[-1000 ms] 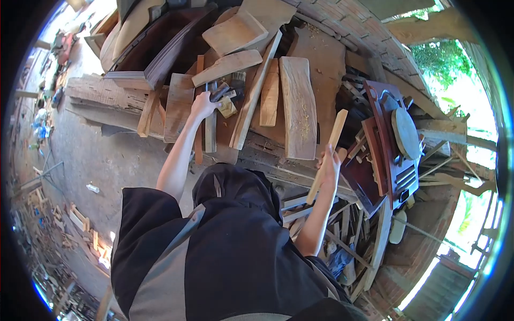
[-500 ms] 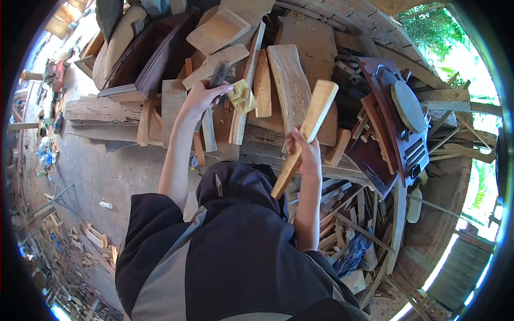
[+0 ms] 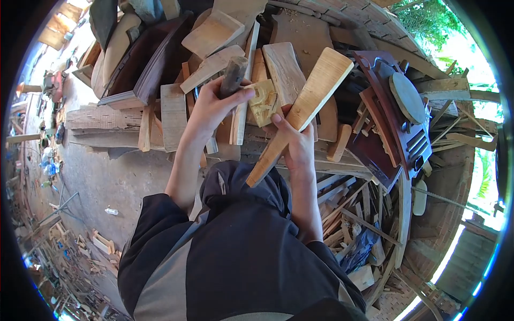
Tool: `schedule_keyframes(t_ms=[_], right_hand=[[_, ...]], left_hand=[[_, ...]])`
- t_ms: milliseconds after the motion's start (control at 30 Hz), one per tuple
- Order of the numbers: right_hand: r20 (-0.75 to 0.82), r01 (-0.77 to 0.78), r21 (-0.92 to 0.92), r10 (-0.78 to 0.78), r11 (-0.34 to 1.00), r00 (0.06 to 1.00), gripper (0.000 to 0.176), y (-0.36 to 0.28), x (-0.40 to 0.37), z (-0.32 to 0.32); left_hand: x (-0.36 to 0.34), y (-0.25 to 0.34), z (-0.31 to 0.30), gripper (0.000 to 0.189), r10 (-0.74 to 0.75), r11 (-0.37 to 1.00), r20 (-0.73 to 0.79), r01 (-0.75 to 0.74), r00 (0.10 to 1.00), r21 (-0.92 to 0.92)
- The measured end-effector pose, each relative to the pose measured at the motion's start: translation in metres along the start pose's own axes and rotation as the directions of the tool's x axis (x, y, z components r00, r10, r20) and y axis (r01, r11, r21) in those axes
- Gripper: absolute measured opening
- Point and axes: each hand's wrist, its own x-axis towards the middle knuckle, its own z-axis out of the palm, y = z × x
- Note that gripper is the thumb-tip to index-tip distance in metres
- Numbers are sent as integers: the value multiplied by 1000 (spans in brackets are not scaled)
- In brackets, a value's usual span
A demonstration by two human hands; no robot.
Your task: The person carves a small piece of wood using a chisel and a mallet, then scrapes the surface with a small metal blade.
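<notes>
My left hand (image 3: 210, 109) is closed around a dark, round-ended rod (image 3: 234, 76), which points up from the fist. Its thumb presses on a small pale carved wood block (image 3: 263, 104) with cut hollows on its face. From the other side, the fingertips of my right hand (image 3: 299, 140) come up against the block's lower edge. That same hand grips a flat, paddle-shaped wooden stick (image 3: 321, 80), wide at the top and narrow at the bottom, held aslant. The lower end of the dark rod is hidden by my hand.
Wood offcuts (image 3: 211, 35) and a thick plank (image 3: 284, 64) lie on the bench ahead. A dark wooden box (image 3: 142, 69) stands left, and reddish-brown furniture parts (image 3: 393, 117) lean at the right. Scrap wood (image 3: 342, 219) and a blue-black plastic bag (image 3: 361, 249) lie below right.
My hands have come closer together. The carved block has moved right and down to meet my right fingers. The dark rod now stands more upright, and the paddle-shaped stick is tilted further.
</notes>
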Motion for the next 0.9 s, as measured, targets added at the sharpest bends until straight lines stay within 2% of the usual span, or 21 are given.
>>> schedule_keyframes(t_ms=[67, 133, 267, 300, 367, 467, 667, 800, 867, 900], right_hand=[[-10, 18, 19, -17, 1000, 1000, 28, -3, 1, -3], [-11, 27, 20, -27, 999, 1000, 27, -4, 0, -6], [-37, 24, 20, -24, 1000, 999, 20, -8, -2, -7], [-41, 27, 22, -26, 999, 999, 20, -7, -3, -8], [-48, 31, 90, -27, 995, 999, 19, -5, -5, -10], [-56, -7, 121, 14, 993, 998, 24, -12, -8, -4], [12, -72, 239, 71, 968, 997, 31, -6, -7, -12], [-30, -89, 268, 101, 959, 994, 37, -6, -6, -10], [-43, -50, 76, 53, 996, 998, 45, 8, 7, -23], [-113, -67, 12, 68, 998, 991, 49, 24, 16, -31]], left_hand=[[-4, 0, 3, 31, 27, 999, 33, -26, 999, -28], [-6, -4, 6, 47, 60, 998, 96, -61, 994, 11], [-12, 1, 16, 57, 54, 999, 126, -53, 991, -9], [-11, 1, 18, 57, 53, 999, 130, -52, 990, -8], [-12, -1, 21, 55, 143, 989, 90, -140, 986, -38], [-13, 3, 24, 50, 152, 986, 64, -146, 986, -86], [-15, 8, 25, 44, 224, 975, 56, -224, 973, 0], [-15, 9, 26, 42, 263, 964, 44, -264, 964, 10], [-16, 12, 26, 40, 221, 975, 14, -221, 975, -5], [-16, 13, 25, 40, 220, 975, 18, -220, 975, -3]])
